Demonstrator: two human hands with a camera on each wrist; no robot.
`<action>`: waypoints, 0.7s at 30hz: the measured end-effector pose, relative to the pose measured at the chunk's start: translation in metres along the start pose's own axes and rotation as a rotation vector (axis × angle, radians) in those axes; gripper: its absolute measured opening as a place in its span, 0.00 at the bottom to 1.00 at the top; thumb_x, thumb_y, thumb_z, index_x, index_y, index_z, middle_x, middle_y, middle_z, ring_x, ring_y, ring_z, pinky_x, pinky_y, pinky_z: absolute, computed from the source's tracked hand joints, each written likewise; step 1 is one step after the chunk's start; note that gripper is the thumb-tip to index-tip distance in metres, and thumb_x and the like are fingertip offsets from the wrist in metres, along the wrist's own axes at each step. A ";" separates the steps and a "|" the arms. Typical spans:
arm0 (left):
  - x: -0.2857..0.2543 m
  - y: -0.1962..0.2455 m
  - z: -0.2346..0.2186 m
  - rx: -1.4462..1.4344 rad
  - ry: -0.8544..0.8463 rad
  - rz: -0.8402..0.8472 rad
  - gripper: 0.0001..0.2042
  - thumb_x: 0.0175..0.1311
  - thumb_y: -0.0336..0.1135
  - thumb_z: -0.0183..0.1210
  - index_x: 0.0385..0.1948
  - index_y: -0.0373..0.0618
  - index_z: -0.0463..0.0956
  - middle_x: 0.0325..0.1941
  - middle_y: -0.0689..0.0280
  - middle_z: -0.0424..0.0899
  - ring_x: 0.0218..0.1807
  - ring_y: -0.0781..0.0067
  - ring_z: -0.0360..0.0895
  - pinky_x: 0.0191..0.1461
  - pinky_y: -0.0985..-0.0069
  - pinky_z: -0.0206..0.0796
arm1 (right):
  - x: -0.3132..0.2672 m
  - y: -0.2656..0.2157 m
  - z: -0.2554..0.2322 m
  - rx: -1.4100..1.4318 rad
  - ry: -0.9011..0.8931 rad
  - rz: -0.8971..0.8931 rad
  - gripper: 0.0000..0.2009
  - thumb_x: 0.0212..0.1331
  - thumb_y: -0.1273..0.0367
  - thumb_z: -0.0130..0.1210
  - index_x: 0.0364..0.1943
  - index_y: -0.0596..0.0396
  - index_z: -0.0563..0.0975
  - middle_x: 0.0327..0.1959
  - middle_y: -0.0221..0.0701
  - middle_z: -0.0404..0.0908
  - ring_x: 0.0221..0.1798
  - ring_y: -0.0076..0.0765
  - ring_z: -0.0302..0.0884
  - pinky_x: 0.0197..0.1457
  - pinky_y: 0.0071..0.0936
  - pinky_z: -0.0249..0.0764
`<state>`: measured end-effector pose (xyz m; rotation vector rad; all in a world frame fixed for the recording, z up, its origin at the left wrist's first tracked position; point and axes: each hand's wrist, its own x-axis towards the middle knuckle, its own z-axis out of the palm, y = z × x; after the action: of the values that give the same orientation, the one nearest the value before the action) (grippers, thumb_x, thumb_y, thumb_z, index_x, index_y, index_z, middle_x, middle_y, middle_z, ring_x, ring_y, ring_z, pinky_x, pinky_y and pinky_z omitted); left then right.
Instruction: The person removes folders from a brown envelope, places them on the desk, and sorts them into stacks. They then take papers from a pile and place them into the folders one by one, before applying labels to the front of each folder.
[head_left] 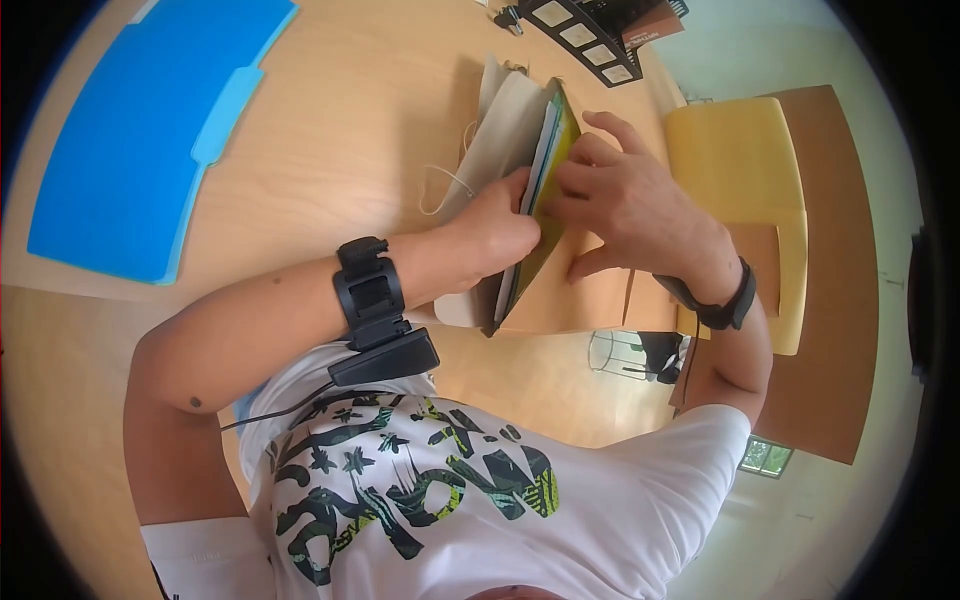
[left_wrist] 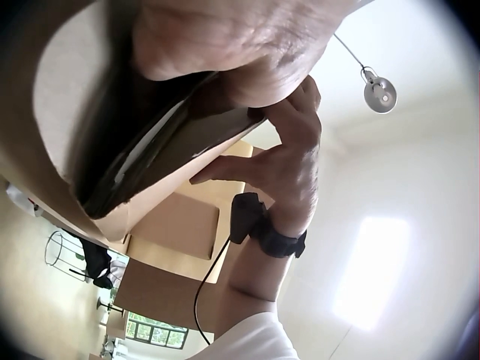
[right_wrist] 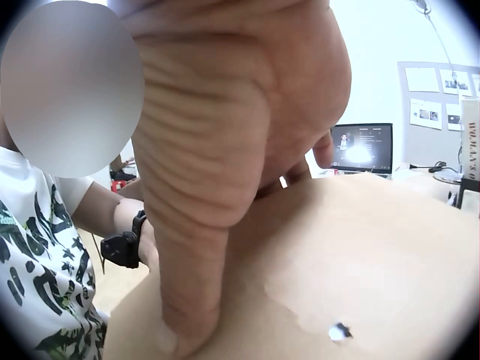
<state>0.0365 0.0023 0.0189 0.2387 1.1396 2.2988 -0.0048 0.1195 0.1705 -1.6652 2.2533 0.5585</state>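
An upright brown paper bag [head_left: 575, 300] stands at the front edge of the table, its pale left side [head_left: 505, 120] carrying a thin string loop [head_left: 430, 190]. Inside its mouth is a flat yellow-green folder [head_left: 566, 130] with whitish sheets along it. My left hand [head_left: 490, 235] reaches over the bag's mouth and grips the folder, its fingertips hidden. Spread at the bag's right wall is my right hand [head_left: 635, 195], fingers loosely bent at the top edge. Its straight thumb [right_wrist: 191, 292] presses the outer face, near a small hole [right_wrist: 340, 331].
Blue folders [head_left: 150, 130] lie on the table at the left. A black panel with pale squares [head_left: 585, 40] stands at the far edge. Yellow paper [head_left: 735, 150] and a large brown sheet [head_left: 845, 270] are on the right. A laptop [right_wrist: 362, 146] shows in the right wrist view.
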 end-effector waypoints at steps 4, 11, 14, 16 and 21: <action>-0.002 0.003 0.007 -0.003 -0.021 0.012 0.25 0.54 0.17 0.46 0.58 0.37 0.64 0.55 0.60 0.74 0.56 0.69 0.72 0.59 0.73 0.66 | -0.005 -0.003 -0.005 0.058 -0.109 -0.036 0.13 0.34 0.62 0.70 0.26 0.49 0.82 0.35 0.22 0.78 0.50 0.33 0.71 0.70 0.47 0.52; 0.017 -0.009 0.000 0.214 0.099 0.009 0.17 0.60 0.24 0.52 0.51 0.34 0.69 0.46 0.59 0.79 0.48 0.68 0.78 0.52 0.73 0.69 | 0.009 0.004 0.013 -0.057 -0.295 -0.013 0.05 0.49 0.62 0.64 0.23 0.43 0.84 0.24 0.17 0.80 0.46 0.29 0.72 0.69 0.45 0.53; 0.005 0.014 -0.005 0.332 0.223 -0.044 0.14 0.61 0.27 0.54 0.48 0.33 0.71 0.44 0.59 0.81 0.45 0.68 0.79 0.49 0.72 0.70 | 0.013 0.003 0.012 -0.134 -0.357 0.020 0.04 0.50 0.62 0.63 0.24 0.42 0.84 0.23 0.18 0.79 0.44 0.28 0.73 0.69 0.48 0.52; -0.005 0.027 -0.014 0.357 0.268 -0.089 0.14 0.63 0.27 0.53 0.50 0.33 0.71 0.46 0.58 0.80 0.46 0.69 0.79 0.49 0.72 0.71 | 0.012 0.009 0.020 -0.100 -0.309 0.028 0.04 0.49 0.63 0.62 0.23 0.42 0.84 0.22 0.19 0.79 0.43 0.29 0.73 0.68 0.50 0.53; -0.050 0.066 -0.059 0.217 0.251 -0.017 0.16 0.65 0.27 0.52 0.54 0.32 0.68 0.51 0.54 0.79 0.51 0.67 0.79 0.55 0.70 0.71 | 0.015 0.020 0.037 -0.041 -0.321 0.030 0.02 0.46 0.66 0.60 0.21 0.44 0.82 0.23 0.23 0.78 0.42 0.32 0.73 0.65 0.51 0.56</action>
<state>0.0282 -0.0970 0.0378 0.0201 1.5135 2.2348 -0.0283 0.1294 0.1335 -1.4419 2.0487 0.8202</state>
